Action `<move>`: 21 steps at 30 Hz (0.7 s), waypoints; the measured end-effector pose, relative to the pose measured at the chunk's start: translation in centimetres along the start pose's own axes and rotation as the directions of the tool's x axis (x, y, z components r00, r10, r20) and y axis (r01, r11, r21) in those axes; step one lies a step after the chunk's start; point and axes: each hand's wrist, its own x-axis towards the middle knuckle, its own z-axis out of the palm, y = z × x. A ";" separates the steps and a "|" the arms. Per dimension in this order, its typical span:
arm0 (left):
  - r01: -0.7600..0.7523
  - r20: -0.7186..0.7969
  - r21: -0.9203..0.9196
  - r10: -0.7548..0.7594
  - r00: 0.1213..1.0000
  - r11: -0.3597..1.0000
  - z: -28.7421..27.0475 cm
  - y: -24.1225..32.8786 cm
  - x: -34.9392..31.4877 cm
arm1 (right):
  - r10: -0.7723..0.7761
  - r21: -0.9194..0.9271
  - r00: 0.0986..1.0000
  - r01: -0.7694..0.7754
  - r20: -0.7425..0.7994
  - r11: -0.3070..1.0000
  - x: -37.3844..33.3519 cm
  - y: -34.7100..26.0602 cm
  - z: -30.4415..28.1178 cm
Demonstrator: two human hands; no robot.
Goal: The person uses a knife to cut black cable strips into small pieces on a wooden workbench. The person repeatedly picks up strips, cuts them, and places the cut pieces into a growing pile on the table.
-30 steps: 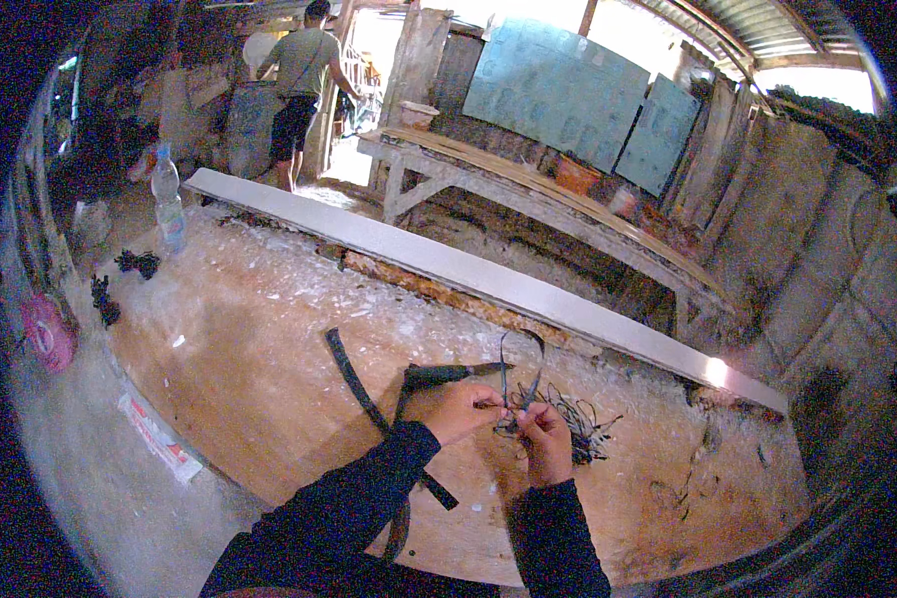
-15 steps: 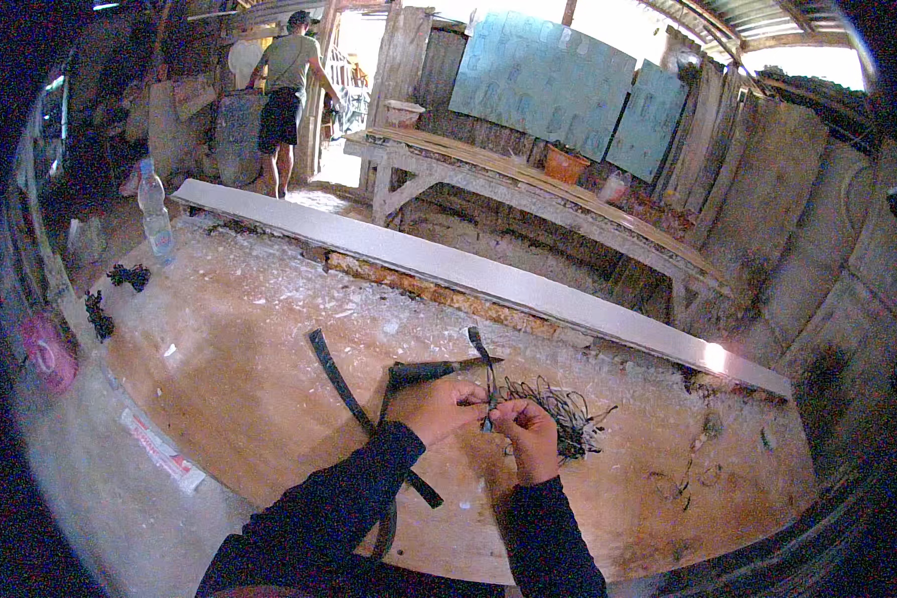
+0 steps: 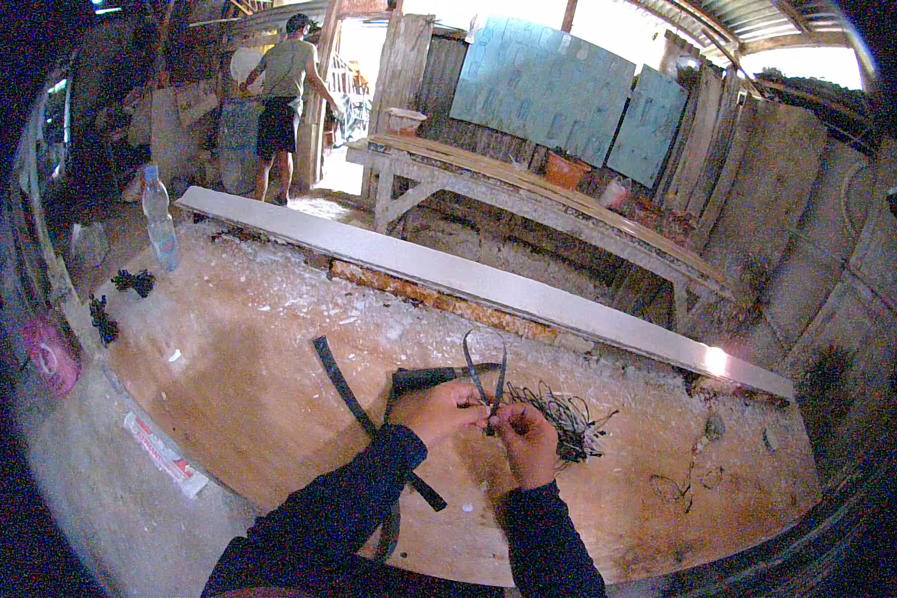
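Observation:
A thin black strip (image 3: 469, 357), rubber-like, stands up in a narrow loop between my two hands. My left hand (image 3: 434, 411) pinches its lower part from the left, and my right hand (image 3: 528, 439) pinches it from the right, fingertips nearly touching. Just beyond my left hand lies a dark-handled knife (image 3: 424, 378), its handle partly covered by that hand. A wider black strip (image 3: 339, 384) runs across the board under my left wrist. Beside my right hand sits a tangled heap of thin black loops (image 3: 568, 424).
The wooden board (image 3: 239, 399) carries pale flakes, with a long white rail (image 3: 448, 269) at its far edge. A plastic bottle (image 3: 158, 219) and small black bundles (image 3: 133, 283) are at the left. Behind, a person (image 3: 287, 100) stands near a doorway by a bench (image 3: 528, 184).
The strip's upper end, formerly sticking up in a narrow bend, now opens into a taller loop. Both hands stay pinched together in nearly the same spot.

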 end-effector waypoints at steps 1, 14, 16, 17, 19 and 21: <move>-0.001 0.002 -0.014 0.001 1.000 1.000 0.0 0.1 0.0 | -0.011 0.005 1.000 0.011 -0.006 1.000 -0.1 -0.2 0.1; 0.076 0.058 -0.035 -0.074 0.996 0.996 -0.2 1.2 -0.4 | -0.055 0.002 0.998 0.055 -0.019 0.998 -0.4 -1.4 0.1; 0.041 0.025 -0.019 -0.041 0.999 0.999 0.0 1.1 -0.4 | -0.087 -0.068 0.995 0.084 -0.040 0.994 -0.4 -1.4 0.1; 0.062 0.034 -0.050 -0.061 0.998 0.997 0.1 1.2 -0.4 | -0.076 -0.087 0.996 0.071 -0.049 0.994 -0.4 -1.3 0.1; 0.090 0.014 0.100 -0.091 0.996 0.991 0.3 1.3 -0.4 | -0.093 -0.035 0.995 0.091 -0.033 0.995 -0.5 -1.3 0.1; 0.097 0.014 0.158 -0.101 0.995 0.983 0.4 1.4 -0.4 | -0.113 -0.052 0.993 0.111 -0.032 0.992 -0.5 -1.2 0.1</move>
